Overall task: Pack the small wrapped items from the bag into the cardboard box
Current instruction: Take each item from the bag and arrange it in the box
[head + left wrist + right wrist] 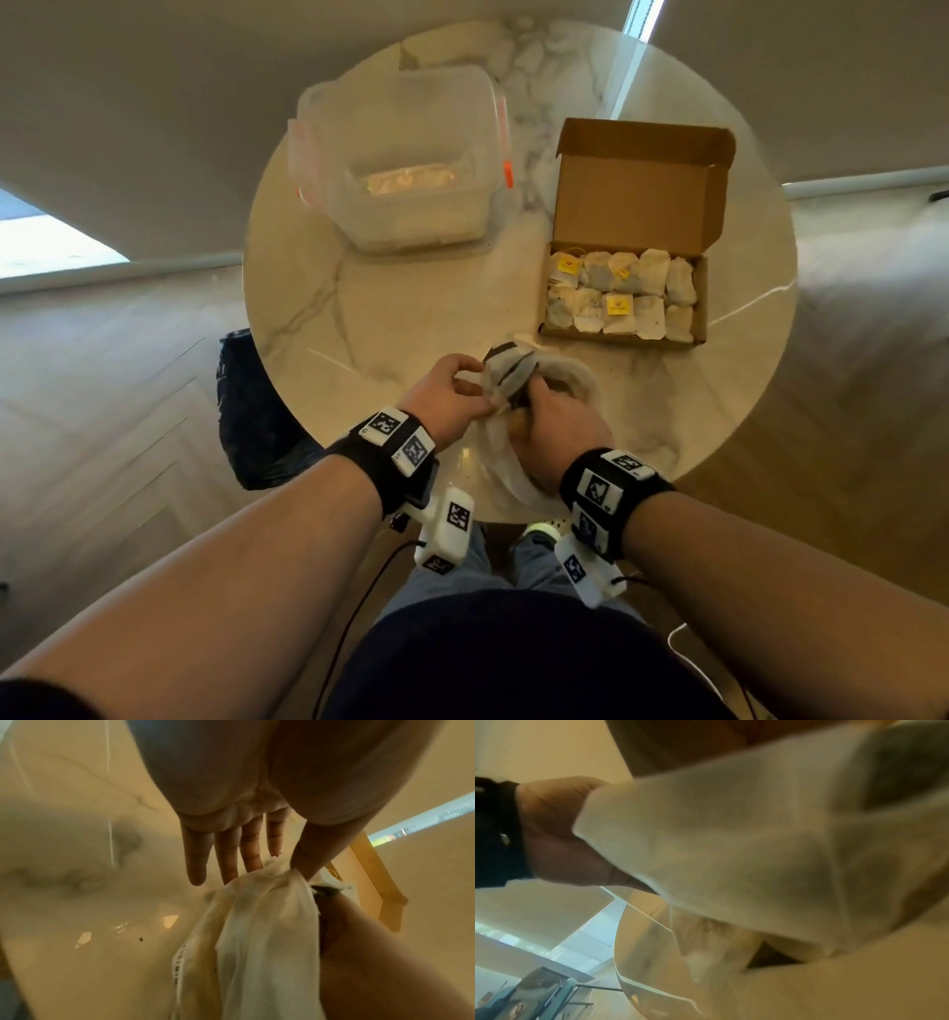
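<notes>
The thin translucent white plastic bag (518, 452) lies at the near edge of the round marble table (318, 308), and we judge it limp and slippery, best held by its rim. Our left hand (452, 398) pinches that rim open. Our right hand (557, 429) reaches inside; its grasp we cannot tell. Beyond, the open brown cardboard box (699, 321) holds light, soft paper-wrapped sachets (619, 295) in two rows.

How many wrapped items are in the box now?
10 in the box: five in the far row, five in the near row. They overlap, so others may be hidden underneath.
</notes>
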`<state>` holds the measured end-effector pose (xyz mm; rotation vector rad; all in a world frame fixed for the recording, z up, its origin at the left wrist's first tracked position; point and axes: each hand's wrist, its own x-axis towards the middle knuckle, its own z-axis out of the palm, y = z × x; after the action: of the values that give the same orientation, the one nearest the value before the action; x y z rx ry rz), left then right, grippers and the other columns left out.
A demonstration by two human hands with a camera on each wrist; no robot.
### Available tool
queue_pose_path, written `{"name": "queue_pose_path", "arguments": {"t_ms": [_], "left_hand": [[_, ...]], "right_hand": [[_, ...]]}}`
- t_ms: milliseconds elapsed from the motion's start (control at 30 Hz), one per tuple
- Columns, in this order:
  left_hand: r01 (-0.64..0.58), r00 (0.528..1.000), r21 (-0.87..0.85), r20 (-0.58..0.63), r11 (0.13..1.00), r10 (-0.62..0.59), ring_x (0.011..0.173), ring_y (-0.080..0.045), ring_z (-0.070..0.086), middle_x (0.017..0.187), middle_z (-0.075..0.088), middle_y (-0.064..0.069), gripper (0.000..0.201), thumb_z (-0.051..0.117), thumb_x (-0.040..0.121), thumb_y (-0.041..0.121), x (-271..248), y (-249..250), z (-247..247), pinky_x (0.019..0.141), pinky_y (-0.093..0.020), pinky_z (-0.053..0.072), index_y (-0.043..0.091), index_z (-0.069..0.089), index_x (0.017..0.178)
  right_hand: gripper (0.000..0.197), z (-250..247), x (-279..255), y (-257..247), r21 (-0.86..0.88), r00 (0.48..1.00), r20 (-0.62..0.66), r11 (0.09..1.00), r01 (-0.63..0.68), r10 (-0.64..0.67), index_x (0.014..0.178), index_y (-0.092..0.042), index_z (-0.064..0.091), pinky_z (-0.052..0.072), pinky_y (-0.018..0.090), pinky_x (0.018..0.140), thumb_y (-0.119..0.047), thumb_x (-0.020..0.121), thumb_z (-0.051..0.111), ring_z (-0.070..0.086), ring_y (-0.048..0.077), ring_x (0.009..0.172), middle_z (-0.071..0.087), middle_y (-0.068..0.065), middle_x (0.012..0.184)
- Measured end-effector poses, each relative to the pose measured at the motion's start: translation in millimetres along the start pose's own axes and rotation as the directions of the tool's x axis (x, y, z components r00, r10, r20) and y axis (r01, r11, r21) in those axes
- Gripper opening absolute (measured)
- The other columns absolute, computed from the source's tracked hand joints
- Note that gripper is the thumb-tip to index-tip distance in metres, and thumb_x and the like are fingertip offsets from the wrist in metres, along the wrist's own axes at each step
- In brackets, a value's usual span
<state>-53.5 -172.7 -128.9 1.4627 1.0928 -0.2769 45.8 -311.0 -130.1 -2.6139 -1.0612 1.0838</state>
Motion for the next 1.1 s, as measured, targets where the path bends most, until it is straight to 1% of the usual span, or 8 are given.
{"name": "queue_pose_path", "arguments": {"t_ms": [133, 233, 300, 433, 500, 600, 700, 1100], "left_hand": [[-0.13, 0.991, 0.354, 0.01, 0.926, 0.135, 0.089, -0.019, 0.068, 0.094, 0.072, 0.002, 0.039, 0.076, 0.09, 0.03, 5, -4, -5, 0.074, -0.031, 0.053, 0.028, 0.065, 0.128], [-0.139, 0.983, 0.474, -0.038, 0.87, 0.178, 0.089, -0.019, 0.067, 0.093, 0.071, 0.005, 0.013, 0.072, 0.093, 0.028, 8, -3, -9, 0.063, -0.023, 0.043, 0.025, 0.073, 0.105], [-0.11, 0.991, 0.472, -0.012, 0.875, 0.131, 0.089, -0.019, 0.068, 0.092, 0.072, 0.004, 0.004, 0.07, 0.094, 0.03, 12, -1, -11, 0.066, -0.025, 0.045, 0.027, 0.073, 0.094], [0.031, 0.999, 0.093, -0.028, 0.995, -0.028, 0.093, -0.031, 0.073, 0.099, 0.074, -0.014, 0.009, 0.059, 0.09, 0.023, 18, 0, -9, 0.083, -0.047, 0.064, 0.02, 0.068, 0.089], [0.133, 0.99, -0.19, -0.01, 0.973, -0.137, 0.097, -0.037, 0.073, 0.111, 0.072, -0.024, 0.013, 0.052, 0.098, 0.008, 18, 0, -9, 0.085, -0.055, 0.064, 0.011, 0.065, 0.096], [0.203, 0.977, -0.406, 0.022, 0.891, -0.213, 0.08, -0.033, 0.074, 0.103, 0.072, -0.022, 0.019, 0.043, 0.104, 0.0, 21, 0, -12, 0.076, -0.05, 0.065, 0.005, 0.061, 0.107], [0.209, 0.975, -0.459, 0.027, 0.864, -0.222, 0.068, -0.03, 0.074, 0.094, 0.073, -0.019, 0.022, 0.041, 0.104, -0.001, 24, 0, -17, 0.064, -0.043, 0.065, 0.005, 0.062, 0.103], [0.196, 0.977, -0.388, -0.005, 0.9, -0.215, 0.085, -0.033, 0.073, 0.101, 0.073, -0.02, 0.014, 0.049, 0.103, 0.005, 37, 2, -28, 0.064, -0.038, 0.062, 0.009, 0.061, 0.097]], "right_hand": [[0.053, 1, 1, -7, -0.001, 1.0, 0.015, 1.0, 0.013, -0.013, 0.145, -0.028, 0.046, 0.054, 0.039, 0.098, -0.035, 0.095, 0.064, 0.062, 0.026, 0.116, 0.064, 0.004, 0.132], [0.05, -2, 6, -6, -0.036, 0.998, -0.021, 0.998, 0.052, -0.052, 0.143, -0.025, 0.052, 0.049, 0.039, 0.106, -0.033, 0.095, 0.063, 0.056, 0.026, 0.127, 0.058, 0.004, 0.141], [0.052, -3, 8, -5, -0.082, 0.997, -0.025, 0.994, 0.068, -0.071, 0.146, -0.023, 0.051, 0.045, 0.039, 0.109, -0.033, 0.096, 0.061, 0.05, 0.028, 0.131, 0.053, 0.006, 0.145], [0.065, -2, 11, -4, -0.077, 0.995, -0.025, 0.992, 0.097, -0.099, 0.154, -0.029, 0.041, 0.045, 0.041, 0.111, -0.039, 0.094, 0.065, 0.05, 0.026, 0.134, 0.052, 0.001, 0.15], [0.066, -4, 14, -3, -0.071, 0.994, -0.031, 0.992, 0.1, -0.102, 0.15, -0.035, 0.044, 0.048, 0.043, 0.109, -0.044, 0.09, 0.069, 0.054, 0.024, 0.129, 0.056, -0.002, 0.146], [0.064, -10, 16, -1, -0.031, 0.993, -0.057, 0.994, 0.102, -0.103, 0.145, -0.035, 0.05, 0.048, 0.04, 0.109, -0.049, 0.086, 0.071, 0.055, 0.024, 0.128, 0.059, -0.002, 0.144], [0.066, -13, 16, -1, -0.021, 0.993, -0.06, 0.995, 0.102, -0.103, 0.149, -0.035, 0.047, 0.047, 0.041, 0.109, -0.051, 0.089, 0.07, 0.051, 0.026, 0.133, 0.057, -0.001, 0.146], [0.055, -37, 6, 0, -0.005, 0.996, -0.057, 0.998, 0.068, -0.068, 0.144, -0.04, 0.057, 0.043, 0.028, 0.099, -0.045, 0.092, 0.072, 0.057, 0.019, 0.123, 0.064, -0.007, 0.137]]}}
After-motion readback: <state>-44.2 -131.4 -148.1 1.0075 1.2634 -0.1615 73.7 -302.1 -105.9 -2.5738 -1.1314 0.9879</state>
